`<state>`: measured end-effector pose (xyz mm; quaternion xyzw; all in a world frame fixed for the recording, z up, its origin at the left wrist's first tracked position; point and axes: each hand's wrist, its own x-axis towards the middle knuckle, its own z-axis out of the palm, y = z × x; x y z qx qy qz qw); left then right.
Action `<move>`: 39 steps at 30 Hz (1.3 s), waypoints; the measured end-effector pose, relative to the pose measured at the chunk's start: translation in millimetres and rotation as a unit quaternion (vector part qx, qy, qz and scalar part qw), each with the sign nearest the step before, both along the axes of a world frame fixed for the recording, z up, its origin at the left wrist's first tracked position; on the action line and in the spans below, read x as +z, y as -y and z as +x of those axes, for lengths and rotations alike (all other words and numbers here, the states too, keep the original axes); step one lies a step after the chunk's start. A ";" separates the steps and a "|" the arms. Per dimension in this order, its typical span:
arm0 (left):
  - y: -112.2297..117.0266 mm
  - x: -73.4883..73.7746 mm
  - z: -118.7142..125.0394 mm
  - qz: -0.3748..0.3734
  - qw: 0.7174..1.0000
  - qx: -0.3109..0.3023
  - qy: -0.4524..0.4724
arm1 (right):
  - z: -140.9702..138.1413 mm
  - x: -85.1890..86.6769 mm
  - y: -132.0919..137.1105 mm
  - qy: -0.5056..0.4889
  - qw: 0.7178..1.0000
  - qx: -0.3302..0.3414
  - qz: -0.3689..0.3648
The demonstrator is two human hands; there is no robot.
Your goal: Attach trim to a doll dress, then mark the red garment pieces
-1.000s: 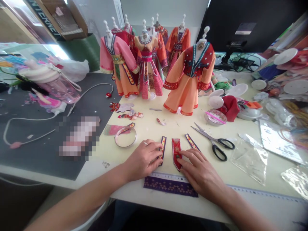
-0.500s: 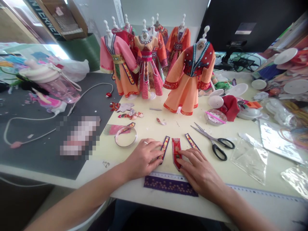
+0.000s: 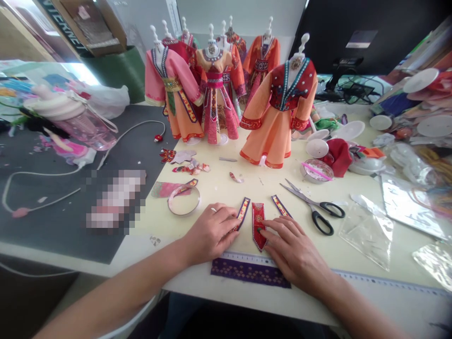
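My left hand (image 3: 212, 231) has its fingertips and thumb closed around the lower end of a narrow flowered strip with a dark purple border (image 3: 244, 208); its lower part is hidden. Beside it lies a wider red strip (image 3: 259, 221) with a pointed end and white beaded edges. My right hand (image 3: 291, 242) rests palm down with fingers spread, fingertips touching the red strip's right edge. Its fingers partly cover a second narrow flowered strip (image 3: 280, 205). Below both hands are a clear ruler (image 3: 243, 259) and a dark purple patterned fabric band (image 3: 249, 274).
Black-handled scissors (image 3: 314, 205) lie open to the right, near a clear plastic bag (image 3: 367, 230). A tape roll (image 3: 170, 207) and fabric scraps (image 3: 192, 168) are at left. Several small dressed mannequins, one in an orange dress (image 3: 266, 136), stand behind. A small bowl (image 3: 317, 178) holds tiny pieces.
The left flowered strip has shifted slightly up and to the right under my left hand. My right hand stays nearly still at the red strip. The view has shifted a little.
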<state>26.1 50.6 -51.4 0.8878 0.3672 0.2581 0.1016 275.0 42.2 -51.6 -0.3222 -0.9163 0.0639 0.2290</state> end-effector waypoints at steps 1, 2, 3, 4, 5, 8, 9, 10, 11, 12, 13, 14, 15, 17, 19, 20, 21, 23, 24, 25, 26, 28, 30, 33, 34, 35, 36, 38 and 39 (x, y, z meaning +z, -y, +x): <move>0.0 0.1 0.0 -0.001 1.000 0.000 -0.003 | 0.0 -0.3 -0.1 0.000 1.000 0.000 0.000; -0.1 0.1 0.0 -0.003 1.000 -0.001 -0.007 | -0.1 -0.7 -0.2 0.002 1.000 0.001 -0.002; -0.1 0.1 0.0 -0.004 1.000 -0.003 -0.011 | -0.4 -1.1 -0.3 0.004 1.000 0.003 -0.003; -0.1 0.0 -0.1 -0.005 1.000 -0.006 -0.014 | -0.7 -1.5 -0.4 0.006 1.000 0.004 -0.004; -0.1 -0.2 -0.1 -0.005 1.000 -0.011 -0.017 | -1.1 -1.7 -0.4 0.009 1.000 0.006 -0.005; 0.0 -0.9 0.0 -0.001 0.999 -0.028 -0.020 | -2.0 -1.6 0.0 0.010 1.000 0.005 -0.007; 0.1 -1.0 0.1 0.001 0.999 -0.031 -0.022 | -2.1 -1.3 0.1 0.010 1.000 0.005 -0.008; 0.1 -1.1 0.2 0.002 0.999 -0.032 -0.024 | -2.1 -0.9 0.3 0.009 1.000 0.004 -0.010; 0.1 -1.1 0.4 0.002 0.999 -0.032 -0.028 | -2.2 -0.7 0.5 0.009 1.000 0.004 -0.011; 0.0 -0.9 0.7 0.001 0.999 -0.034 -0.032 | -2.1 -0.6 0.7 0.009 1.000 0.004 -0.012; -0.1 -0.5 1.0 0.000 0.999 -0.036 -0.037 | -2.1 -0.6 0.9 0.008 1.000 0.003 -0.013; -0.3 -0.1 1.4 -0.001 0.998 -0.038 -0.040 | -2.0 -0.8 1.1 0.008 1.000 0.003 -0.013; -0.5 0.4 1.8 -0.001 0.998 -0.040 -0.043 | -1.9 -1.0 1.3 0.008 1.000 0.003 -0.013; -0.7 1.2 2.5 0.004 0.998 -0.044 -0.043 | -1.9 -1.4 1.7 0.008 1.000 0.003 -0.015; -0.4 1.6 2.8 0.010 0.998 -0.045 -0.040 | -2.0 -1.2 1.9 0.007 1.000 0.004 -0.018; -0.2 1.8 2.9 0.012 0.998 -0.044 -0.038 | -2.2 -0.9 1.8 0.007 1.000 0.005 -0.020; 0.1 1.9 3.0 0.014 0.998 -0.044 -0.037 | -2.3 -0.5 1.8 0.006 1.000 0.006 -0.021; 0.7 2.1 3.0 0.016 0.998 -0.046 -0.035 | -2.6 0.3 1.6 0.006 1.000 0.006 -0.021; 0.8 2.2 3.0 0.016 0.998 -0.048 -0.034 | -2.8 0.7 1.5 0.005 1.000 0.006 -0.021; 0.8 2.4 3.1 0.017 0.998 -0.050 -0.034 | -2.9 1.1 1.5 0.005 1.000 0.006 -0.022; 0.7 2.6 3.2 0.017 0.998 -0.051 -0.034 | -3.0 1.3 1.6 0.004 1.000 0.006 -0.022; 0.3 2.9 3.6 0.015 0.998 -0.054 -0.037 | -3.2 1.7 1.7 0.004 1.000 0.007 -0.024; 0.0 3.1 3.9 0.014 0.998 -0.055 -0.040 | -3.1 1.8 1.9 0.005 1.000 0.007 -0.026; 0.0 3.1 4.2 0.007 0.997 -0.056 -0.047 | -3.0 1.8 2.0 0.007 1.000 0.009 -0.027; 0.2 3.1 4.2 0.003 0.997 -0.057 -0.049 | -2.9 1.8 2.0 0.007 1.000 0.009 -0.026; 0.4 3.1 4.2 0.000 0.997 -0.057 -0.051 | -3.0 1.8 2.0 0.006 1.000 0.010 -0.027; 0.6 3.0 4.1 -0.003 0.997 -0.058 -0.052 | -3.0 1.9 1.9 0.005 1.000 0.010 -0.027; 0.8 3.0 4.0 -0.005 0.997 -0.058 -0.053 | -3.4 2.2 1.9 0.004 1.000 0.008 -0.027; 0.9 3.0 4.0 -0.006 0.997 -0.057 -0.053 | -3.6 2.5 1.9 0.003 1.000 0.008 -0.027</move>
